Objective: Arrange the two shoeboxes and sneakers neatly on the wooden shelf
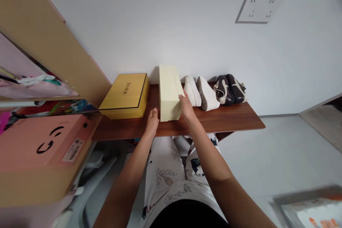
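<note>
A tall, narrow cream box (171, 87) stands on the brown wooden shelf (235, 119), with small faint lettering on its upper face. My right hand (187, 106) grips its near right edge, thumb on the upper face and the other fingers mostly hidden along the side. Close by the box's lower left corner is my left hand (153, 122), thumb up and holding nothing; its fingers show only in part. To the left lies a yellow box (125, 94) marked MMOK. White sneakers (205, 94) sit just right of my right hand.
Dark shoes (231, 89) with pale stripes stand farther right on the shelf. A wall socket plate (259, 8) is above them. At left, a pink box (40, 142) rests beside cluttered shelving. A white package (315, 213) with orange print lies at lower right.
</note>
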A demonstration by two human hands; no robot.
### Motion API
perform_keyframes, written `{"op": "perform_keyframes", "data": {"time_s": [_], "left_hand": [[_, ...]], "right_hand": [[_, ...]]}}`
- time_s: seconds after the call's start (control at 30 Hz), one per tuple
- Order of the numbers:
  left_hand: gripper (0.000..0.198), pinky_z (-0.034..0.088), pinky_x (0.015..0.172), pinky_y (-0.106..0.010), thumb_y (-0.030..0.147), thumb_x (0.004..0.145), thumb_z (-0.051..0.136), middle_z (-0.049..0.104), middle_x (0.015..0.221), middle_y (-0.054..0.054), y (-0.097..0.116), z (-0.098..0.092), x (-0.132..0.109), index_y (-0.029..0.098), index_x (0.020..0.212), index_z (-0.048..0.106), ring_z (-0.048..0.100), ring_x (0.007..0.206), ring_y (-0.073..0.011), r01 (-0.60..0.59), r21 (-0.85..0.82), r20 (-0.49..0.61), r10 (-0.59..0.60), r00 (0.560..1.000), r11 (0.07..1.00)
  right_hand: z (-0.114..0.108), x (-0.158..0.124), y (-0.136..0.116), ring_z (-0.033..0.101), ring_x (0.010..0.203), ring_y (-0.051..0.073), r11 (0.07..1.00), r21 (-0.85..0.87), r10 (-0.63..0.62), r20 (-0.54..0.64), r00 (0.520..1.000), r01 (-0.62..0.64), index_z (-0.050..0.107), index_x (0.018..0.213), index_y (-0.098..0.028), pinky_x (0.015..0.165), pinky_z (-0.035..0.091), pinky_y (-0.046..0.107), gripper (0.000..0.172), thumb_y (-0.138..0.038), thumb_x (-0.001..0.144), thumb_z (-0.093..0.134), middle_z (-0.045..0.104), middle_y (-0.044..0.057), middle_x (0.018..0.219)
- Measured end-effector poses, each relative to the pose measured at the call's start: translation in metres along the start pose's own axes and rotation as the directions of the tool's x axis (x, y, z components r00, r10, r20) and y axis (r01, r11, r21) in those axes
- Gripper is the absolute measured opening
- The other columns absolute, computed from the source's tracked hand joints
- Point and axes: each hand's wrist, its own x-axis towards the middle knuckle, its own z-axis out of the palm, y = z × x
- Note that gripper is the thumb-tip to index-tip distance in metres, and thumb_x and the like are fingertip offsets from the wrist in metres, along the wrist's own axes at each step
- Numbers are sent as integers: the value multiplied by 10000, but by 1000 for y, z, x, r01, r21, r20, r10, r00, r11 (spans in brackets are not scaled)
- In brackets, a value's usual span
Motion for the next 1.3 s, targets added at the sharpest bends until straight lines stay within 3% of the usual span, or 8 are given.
{"op": "perform_keyframes", "data": {"time_s": [0.1,0.2,0.3,0.43,0.6,0.73,0.83,1.3], "left_hand": [[291,494,1035,-389,410,982,522,598,1404,-102,-3,5,1,246,1202,619,604,1249,-212,269,-215,129,-246,961,939],[341,476,1061,-350,479,976,504,610,1391,-108,2,11,-1,234,1162,651,594,1267,-195,377,-348,256,-299,919,858],[407,440,1102,-397,556,945,519,586,1426,-102,9,11,-4,255,1178,661,548,1325,-215,335,-380,226,-265,937,862],[416,385,1113,-556,554,938,521,534,1485,-98,18,3,-12,284,1229,643,474,1391,-270,292,-341,165,-249,955,894],[404,350,1111,-603,556,913,577,547,1471,-96,27,-6,-17,295,1214,637,470,1392,-279,213,-342,2,-226,974,915],[352,342,1113,-587,510,864,677,623,1379,-100,29,-10,-16,269,1120,675,514,1347,-277,151,-324,-85,-187,979,934],[310,348,1107,-568,492,846,707,660,1324,-91,26,-10,-15,261,1052,692,540,1318,-272,105,-279,-77,-131,988,954],[302,367,1101,-564,484,876,672,597,1412,-82,23,-10,-2,268,1086,683,517,1335,-267,85,-195,-56,-97,994,977]], "right_hand": [[-15,1,1,278,1520,214,994,99,55,-65,996,-48,158,1611,-294,1234,264,453,751,-497,941,430,290,-27,1650],[-27,-3,5,366,1478,219,989,120,92,-56,994,-85,117,1612,-314,1172,378,468,752,-496,937,395,250,-22,1664],[-31,-9,9,444,1427,220,992,91,89,-46,995,-84,280,1578,-271,1143,420,444,686,-504,940,372,358,15,1621],[-28,-18,11,423,1444,219,1000,22,7,-84,996,-5,491,1466,-207,1206,327,392,663,-593,929,442,446,63,1569],[-20,-26,15,492,1382,256,998,-39,-47,-6,999,47,649,1304,-201,1207,309,415,689,-720,910,424,607,74,1424],[-14,-33,25,515,1358,270,998,-23,50,-6,999,-50,664,1274,-199,1194,318,421,694,-738,881,473,625,76,1402],[-12,-37,36,533,1339,278,996,-27,84,-5,996,-84,665,1257,-185,1172,345,422,694,-736,871,495,641,94,1379],[-10,-23,54,584,1281,265,995,-71,65,4,998,-64,669,1239,-199,1120,410,396,612,-676,895,501,675,80,1328]]}}
